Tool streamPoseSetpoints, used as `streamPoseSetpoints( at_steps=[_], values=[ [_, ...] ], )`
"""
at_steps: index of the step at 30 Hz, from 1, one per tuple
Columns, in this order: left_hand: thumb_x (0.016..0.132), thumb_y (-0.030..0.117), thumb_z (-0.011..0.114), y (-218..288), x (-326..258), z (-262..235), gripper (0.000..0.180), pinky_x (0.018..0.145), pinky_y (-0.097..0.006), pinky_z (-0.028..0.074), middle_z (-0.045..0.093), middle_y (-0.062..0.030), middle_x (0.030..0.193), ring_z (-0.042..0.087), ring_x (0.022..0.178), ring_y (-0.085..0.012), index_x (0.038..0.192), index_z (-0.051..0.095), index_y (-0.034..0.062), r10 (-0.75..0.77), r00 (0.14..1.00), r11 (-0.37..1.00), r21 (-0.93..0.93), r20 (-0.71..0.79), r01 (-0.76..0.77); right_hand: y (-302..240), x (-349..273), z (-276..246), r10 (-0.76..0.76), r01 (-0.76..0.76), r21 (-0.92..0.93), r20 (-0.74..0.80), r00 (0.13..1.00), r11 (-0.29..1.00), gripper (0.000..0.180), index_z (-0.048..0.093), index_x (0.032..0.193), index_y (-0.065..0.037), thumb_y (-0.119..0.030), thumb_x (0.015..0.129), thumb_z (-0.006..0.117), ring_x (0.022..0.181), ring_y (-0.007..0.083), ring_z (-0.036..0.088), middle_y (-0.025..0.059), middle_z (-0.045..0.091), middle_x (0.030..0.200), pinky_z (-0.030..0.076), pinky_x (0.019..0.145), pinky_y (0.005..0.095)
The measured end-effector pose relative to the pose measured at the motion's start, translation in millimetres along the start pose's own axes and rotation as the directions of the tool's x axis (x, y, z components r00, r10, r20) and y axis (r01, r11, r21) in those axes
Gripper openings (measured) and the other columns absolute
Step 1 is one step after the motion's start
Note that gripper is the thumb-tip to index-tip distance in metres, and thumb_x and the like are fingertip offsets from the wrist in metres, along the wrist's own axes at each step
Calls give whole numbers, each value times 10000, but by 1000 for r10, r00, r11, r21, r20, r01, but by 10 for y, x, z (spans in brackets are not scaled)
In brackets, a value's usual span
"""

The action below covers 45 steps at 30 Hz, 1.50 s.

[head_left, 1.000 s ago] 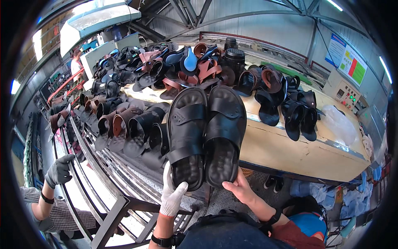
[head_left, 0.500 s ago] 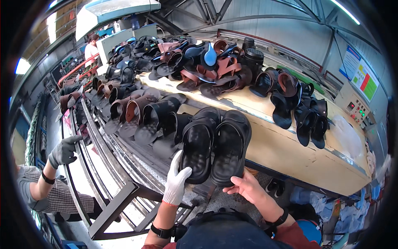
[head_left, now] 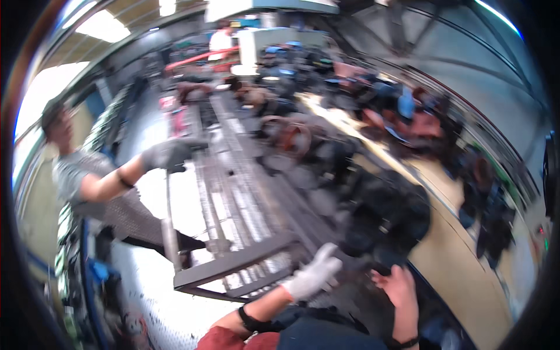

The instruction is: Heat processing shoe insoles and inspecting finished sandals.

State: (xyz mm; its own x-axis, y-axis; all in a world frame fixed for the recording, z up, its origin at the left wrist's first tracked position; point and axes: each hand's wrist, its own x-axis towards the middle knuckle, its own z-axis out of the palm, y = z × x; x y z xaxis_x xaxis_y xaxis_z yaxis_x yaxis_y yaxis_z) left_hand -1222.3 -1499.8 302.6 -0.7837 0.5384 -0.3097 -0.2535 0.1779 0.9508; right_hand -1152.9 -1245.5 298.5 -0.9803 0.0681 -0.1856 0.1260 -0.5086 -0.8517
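Apparently empty, the white-gloved left hand (head_left: pixel 312 274) has its fingers parted near the black sandals (head_left: pixel 388 213), and the bare right hand (head_left: pixel 401 287) is loosely curled below them; blur hides whether either touches. The sandals are at the near end of a shoe row (head_left: pixel 291 140) beside the cream surface (head_left: pixel 452 268), probably lined up to save room. A co-worker's grey-gloved hand (head_left: pixel 166 156) is at the metal rack (head_left: pixel 233 261), perhaps for steadying.

Pretty blurry, but the rack (head_left: pixel 233 262) at lower centre looks like dark, smooth-ish metal. Black sandals (head_left: pixel 388 213) right of centre seem leathery, mostly matt. White glove (head_left: pixel 312 277), bottom centre, is cloth; the cream tabletop (head_left: pixel 446 277), lower right, looks smooth.
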Motion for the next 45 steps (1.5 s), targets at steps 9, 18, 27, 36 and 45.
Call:
streamPoseSetpoints(
  at_steps=[9,18,27,36,45],
  values=[
    [966,531,386,-350,-470,-278,662,733,-327,534,613,-147,1033,651,794,-217,1469,243,126,-78,976,993,105,205,58,150,-21,649,-68,16,-256,-193,979,967,403,502,1022,-47,-445,961,502,630,158,614,122,650,794,443,518,220],
    [987,438,376,-773,-1488,-627,528,1047,-369,361,462,-175,1379,464,1263,-338,1364,421,71,-185,966,918,382,183,104,406,-250,258,-104,-25,-417,-284,953,909,578,575,1091,13,-536,954,455,662,172,636,121,671,837,461,544,243],
    [933,336,462,-2842,-3038,-1341,369,924,-432,461,619,-210,1154,590,1078,-365,1138,604,63,-254,966,702,679,-44,216,1192,-1631,528,-38,29,-403,-16,999,915,173,645,962,-14,-174,944,580,821,88,613,52,681,938,485,731,230],
    [861,426,461,-3851,-2763,-1835,474,853,-419,482,684,-184,993,637,975,-343,1042,669,41,-490,870,161,987,53,31,2195,-4044,294,-85,-74,-491,-294,952,868,169,650,1028,-13,-112,892,640,895,88,599,53,672,1028,480,797,243],
    [903,310,511,-4289,-2402,-1387,301,483,-361,500,592,-104,720,601,568,-223,993,599,36,-296,932,704,707,207,66,3880,-6358,1001,132,-338,-140,-733,667,931,306,604,1148,-35,-219,904,626,908,107,587,28,636,1027,496,805,276]
  ],
)
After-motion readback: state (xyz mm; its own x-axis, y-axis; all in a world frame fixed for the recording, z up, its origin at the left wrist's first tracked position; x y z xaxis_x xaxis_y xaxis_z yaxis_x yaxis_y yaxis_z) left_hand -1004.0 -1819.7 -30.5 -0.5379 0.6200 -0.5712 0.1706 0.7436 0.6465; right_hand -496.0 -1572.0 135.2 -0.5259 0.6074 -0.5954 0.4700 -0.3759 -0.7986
